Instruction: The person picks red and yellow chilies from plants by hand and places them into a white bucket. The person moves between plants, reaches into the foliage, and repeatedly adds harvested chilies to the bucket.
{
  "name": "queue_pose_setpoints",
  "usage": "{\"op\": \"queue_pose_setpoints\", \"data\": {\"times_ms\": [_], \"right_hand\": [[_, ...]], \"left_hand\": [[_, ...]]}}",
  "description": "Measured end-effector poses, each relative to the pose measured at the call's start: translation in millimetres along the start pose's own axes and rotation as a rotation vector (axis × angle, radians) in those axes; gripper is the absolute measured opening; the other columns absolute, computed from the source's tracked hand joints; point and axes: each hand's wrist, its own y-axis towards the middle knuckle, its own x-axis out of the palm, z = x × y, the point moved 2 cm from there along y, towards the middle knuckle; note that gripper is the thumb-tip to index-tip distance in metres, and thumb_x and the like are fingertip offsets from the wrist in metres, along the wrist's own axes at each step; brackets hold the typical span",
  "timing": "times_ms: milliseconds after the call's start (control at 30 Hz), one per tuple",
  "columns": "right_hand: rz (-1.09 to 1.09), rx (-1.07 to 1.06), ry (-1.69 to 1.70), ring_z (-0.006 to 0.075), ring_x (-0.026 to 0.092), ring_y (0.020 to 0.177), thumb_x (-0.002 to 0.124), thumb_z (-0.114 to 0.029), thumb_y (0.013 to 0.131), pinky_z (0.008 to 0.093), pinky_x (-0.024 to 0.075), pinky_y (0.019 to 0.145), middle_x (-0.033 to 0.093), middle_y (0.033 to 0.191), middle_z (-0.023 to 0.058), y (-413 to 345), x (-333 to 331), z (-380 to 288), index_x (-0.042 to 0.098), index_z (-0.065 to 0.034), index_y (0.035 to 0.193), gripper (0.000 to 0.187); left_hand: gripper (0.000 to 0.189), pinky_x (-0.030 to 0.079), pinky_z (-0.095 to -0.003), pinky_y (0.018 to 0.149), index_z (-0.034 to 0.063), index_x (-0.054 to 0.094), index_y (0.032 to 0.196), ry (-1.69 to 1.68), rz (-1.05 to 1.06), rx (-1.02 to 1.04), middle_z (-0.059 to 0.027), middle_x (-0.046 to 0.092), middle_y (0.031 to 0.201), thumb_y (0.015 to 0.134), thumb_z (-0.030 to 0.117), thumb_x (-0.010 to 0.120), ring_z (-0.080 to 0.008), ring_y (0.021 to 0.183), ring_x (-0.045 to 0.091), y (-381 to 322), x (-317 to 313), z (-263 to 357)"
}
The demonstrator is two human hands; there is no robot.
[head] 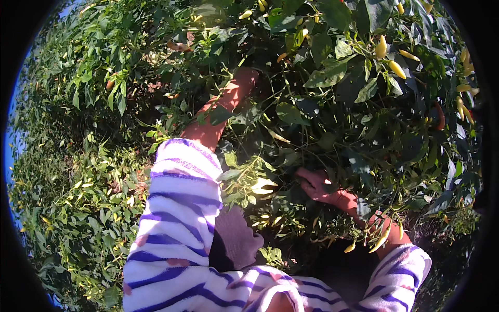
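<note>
My left hand [246,78] reaches deep into a chili pepper plant [288,113]; its fingers are hidden by shade and leaves. Lower down on the right, my right hand [316,185] is among the shaded stems of the same plant. Leaves cover part of it, so whether its fingers hold anything is unclear. A pale slender pepper [279,136] hangs between the two hands. Left of my right hand is a cluster of pale peppers [263,185]. Close to my right forearm dangles a long yellow-green pepper [380,240].
Plump yellow peppers [397,69] hang at the upper right, and a red pepper [440,116] is near the right rim. Dense pepper foliage [78,222] fills the left side. Thin branches cross over my left forearm [218,107]. Grey-purple fabric [236,238] shows below.
</note>
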Motion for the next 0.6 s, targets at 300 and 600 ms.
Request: {"op": "queue_pose_setpoints", "data": {"times_ms": [300,600], "right_hand": [[-0.133,0.124,0.023,0.0319,0.06,0.062,0.05,-0.016,0.085,0.0404,0.0458,0.056,0.059,0.069,0.0145,4.4,1.0,-4.8,0.054,-0.0104,0.114,0.029],[-0.044,0.022,-0.064,0.0377,0.061,0.071,0.052,-0.014,0.087,0.0435,0.0469,0.061,0.061,0.078,0.0189,4.3,2.9,-7.7,0.054,-0.0075,0.111,0.026]], "left_hand": [[0.033,0.049,-0.0371,0.077,0.0088,0.06,0.112,-0.224,0.13,-0.076,-0.0123,0.065,0.101,0.084,0.027,0.058,-0.0283,0.092,0.063,15.4,3.7,-22.6],[0.035,0.049,-0.0367,0.075,0.0084,0.059,0.114,-0.344,0.212,-0.127,-0.0135,0.065,0.098,0.084,0.027,0.059,-0.0281,0.089,0.063,16.1,7.4,-30.1]]}}
